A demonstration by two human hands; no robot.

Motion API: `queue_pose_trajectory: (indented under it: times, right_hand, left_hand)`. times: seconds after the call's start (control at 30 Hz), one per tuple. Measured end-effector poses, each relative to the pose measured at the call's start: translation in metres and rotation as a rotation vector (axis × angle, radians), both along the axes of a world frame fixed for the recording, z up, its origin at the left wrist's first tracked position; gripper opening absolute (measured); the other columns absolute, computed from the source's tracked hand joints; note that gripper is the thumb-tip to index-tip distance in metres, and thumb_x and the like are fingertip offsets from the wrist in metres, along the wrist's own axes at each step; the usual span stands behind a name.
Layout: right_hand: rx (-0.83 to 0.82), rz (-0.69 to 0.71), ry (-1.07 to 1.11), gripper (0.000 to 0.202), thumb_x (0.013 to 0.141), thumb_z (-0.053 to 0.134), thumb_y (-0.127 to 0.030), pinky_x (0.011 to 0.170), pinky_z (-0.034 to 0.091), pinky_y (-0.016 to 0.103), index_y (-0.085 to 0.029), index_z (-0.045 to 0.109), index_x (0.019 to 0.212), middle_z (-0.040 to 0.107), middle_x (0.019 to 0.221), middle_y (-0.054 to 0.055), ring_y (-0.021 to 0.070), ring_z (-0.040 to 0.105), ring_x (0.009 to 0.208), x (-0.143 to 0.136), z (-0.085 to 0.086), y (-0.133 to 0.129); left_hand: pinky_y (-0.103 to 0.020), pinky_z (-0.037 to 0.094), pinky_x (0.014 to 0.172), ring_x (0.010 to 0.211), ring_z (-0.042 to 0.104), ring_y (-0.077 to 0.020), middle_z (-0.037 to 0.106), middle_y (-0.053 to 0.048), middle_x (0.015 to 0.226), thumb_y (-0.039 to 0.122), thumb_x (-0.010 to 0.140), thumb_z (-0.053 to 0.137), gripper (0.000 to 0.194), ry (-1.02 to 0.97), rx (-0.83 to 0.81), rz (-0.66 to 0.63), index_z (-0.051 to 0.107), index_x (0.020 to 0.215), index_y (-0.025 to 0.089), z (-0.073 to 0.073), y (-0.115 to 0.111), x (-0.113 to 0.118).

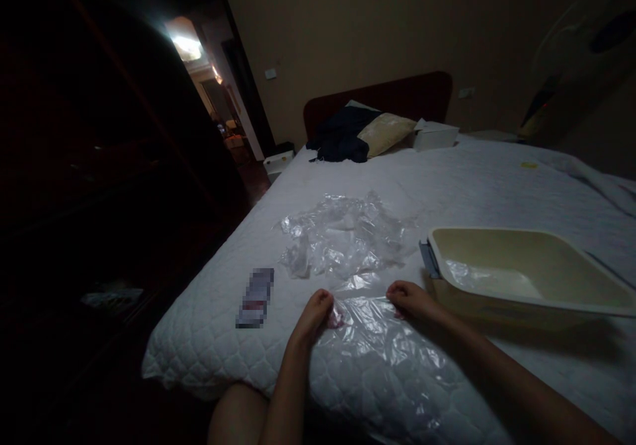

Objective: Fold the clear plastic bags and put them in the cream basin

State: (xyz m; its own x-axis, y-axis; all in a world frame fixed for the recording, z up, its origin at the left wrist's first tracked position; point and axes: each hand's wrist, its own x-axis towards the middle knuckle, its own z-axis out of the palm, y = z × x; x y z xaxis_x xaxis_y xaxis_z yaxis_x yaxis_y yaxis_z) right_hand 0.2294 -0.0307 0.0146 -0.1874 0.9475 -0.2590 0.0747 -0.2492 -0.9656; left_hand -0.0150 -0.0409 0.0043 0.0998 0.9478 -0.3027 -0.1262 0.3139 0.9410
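A clear plastic bag (372,326) stretches between my two hands at the near edge of the bed. My left hand (318,307) is closed on its left upper corner, beside a small pinkish patch. On the other side, my right hand (405,297) pinches the right upper corner, with a bit of pink under the fingers. The bag's lower part hangs toward me over the bed's edge. Just beyond my hands, crumpled clear plastic (348,233) lies spread on the white quilted bed cover (209,326).
An open, cream plastic bin (527,273) stands at the right. A phone-like item, pixelated (255,298), lies left of my hands. Farther back are dark cloth (342,134), a pillow (387,134) and a white box (436,136). A fan (586,41) stands at the back right.
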Motion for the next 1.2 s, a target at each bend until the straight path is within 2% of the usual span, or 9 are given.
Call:
queue_pose_trajectory:
  times: [0.1, 0.2, 0.33, 0.5, 0.7, 0.9, 1.1, 1.2]
  right_hand:
    - [0.073, -0.005, -0.095, 0.029, 0.067, 0.056, -0.045, 0.036, 0.033, 0.019, -0.017, 0.049, 0.067, 0.044, 0.048, -0.007, 0.0060, 0.041, 0.037, -0.002, 0.000, 0.003]
    - [0.110, -0.008, -0.165, 0.027, 0.068, 0.054, -0.044, 0.034, 0.029, 0.018, -0.017, 0.049, 0.065, 0.046, 0.048, -0.006, 0.0065, 0.040, 0.037, -0.004, -0.001, 0.004]
    - [0.145, 0.009, -0.187, 0.024, 0.069, 0.053, -0.041, 0.034, 0.029, 0.018, -0.017, 0.051, 0.068, 0.045, 0.047, -0.006, 0.0070, 0.040, 0.036, 0.000, -0.005, 0.004]
    - [0.138, -0.005, -0.188, 0.026, 0.068, 0.053, -0.042, 0.034, 0.031, 0.019, -0.017, 0.052, 0.071, 0.045, 0.049, -0.006, 0.0073, 0.041, 0.037, 0.012, -0.009, 0.007]
    - [0.187, 0.012, -0.202, 0.028, 0.070, 0.051, -0.045, 0.035, 0.031, 0.019, -0.017, 0.052, 0.071, 0.045, 0.050, -0.006, 0.0074, 0.041, 0.037, 0.017, -0.010, 0.011]
    - [0.182, -0.019, -0.167, 0.028, 0.070, 0.052, -0.045, 0.033, 0.028, 0.018, -0.017, 0.050, 0.073, 0.041, 0.048, -0.008, 0.0063, 0.037, 0.036, 0.015, -0.012, 0.007]
    - [0.173, -0.040, -0.142, 0.030, 0.069, 0.053, -0.046, 0.032, 0.028, 0.018, -0.017, 0.050, 0.078, 0.041, 0.046, -0.009, 0.0061, 0.036, 0.034, 0.017, -0.014, 0.005]
    - [0.188, -0.058, -0.144, 0.031, 0.068, 0.054, -0.046, 0.033, 0.029, 0.018, -0.017, 0.050, 0.079, 0.042, 0.047, -0.009, 0.0064, 0.037, 0.035, 0.017, -0.015, 0.003]
  left_hand:
    - [-0.021, 0.044, 0.041, 0.044, 0.044, -0.0071, 0.041, 0.008, 0.055, 0.046, 0.065, 0.061, 0.033, 0.034, 0.005, -0.011, 0.043, 0.072, 0.019, -0.001, 0.001, 0.002]
    - [-0.021, 0.043, 0.041, 0.044, 0.045, -0.0074, 0.042, 0.007, 0.054, 0.047, 0.064, 0.062, 0.035, 0.042, -0.001, -0.014, 0.044, 0.071, 0.018, -0.004, 0.002, 0.002]
    - [-0.022, 0.044, 0.045, 0.047, 0.052, -0.0107, 0.049, 0.005, 0.052, 0.040, 0.060, 0.068, 0.034, 0.024, -0.043, -0.075, 0.047, 0.070, 0.016, -0.003, 0.002, -0.001]
    - [-0.027, 0.048, 0.059, 0.059, 0.061, -0.0160, 0.059, 0.000, 0.058, 0.032, 0.055, 0.073, 0.034, -0.023, -0.131, -0.191, 0.052, 0.073, 0.013, 0.004, 0.005, -0.006]
    - [-0.019, 0.038, 0.041, 0.044, 0.052, -0.0104, 0.054, 0.003, 0.048, 0.034, 0.055, 0.070, 0.028, 0.165, -0.096, -0.160, 0.055, 0.066, 0.013, 0.004, 0.009, -0.004]
    - [-0.016, 0.030, 0.034, 0.039, 0.046, -0.0068, 0.049, 0.006, 0.048, 0.033, 0.055, 0.069, 0.029, 0.171, -0.076, -0.131, 0.055, 0.070, 0.014, 0.001, 0.009, -0.004]
    - [-0.016, 0.034, 0.035, 0.038, 0.042, -0.0052, 0.048, 0.005, 0.049, 0.036, 0.055, 0.070, 0.030, 0.167, -0.065, -0.120, 0.055, 0.067, 0.013, -0.002, 0.008, -0.006]
    - [-0.020, 0.042, 0.040, 0.041, 0.047, -0.0074, 0.054, 0.002, 0.053, 0.042, 0.059, 0.067, 0.033, 0.144, -0.111, -0.134, 0.054, 0.069, 0.014, 0.000, 0.006, -0.004]
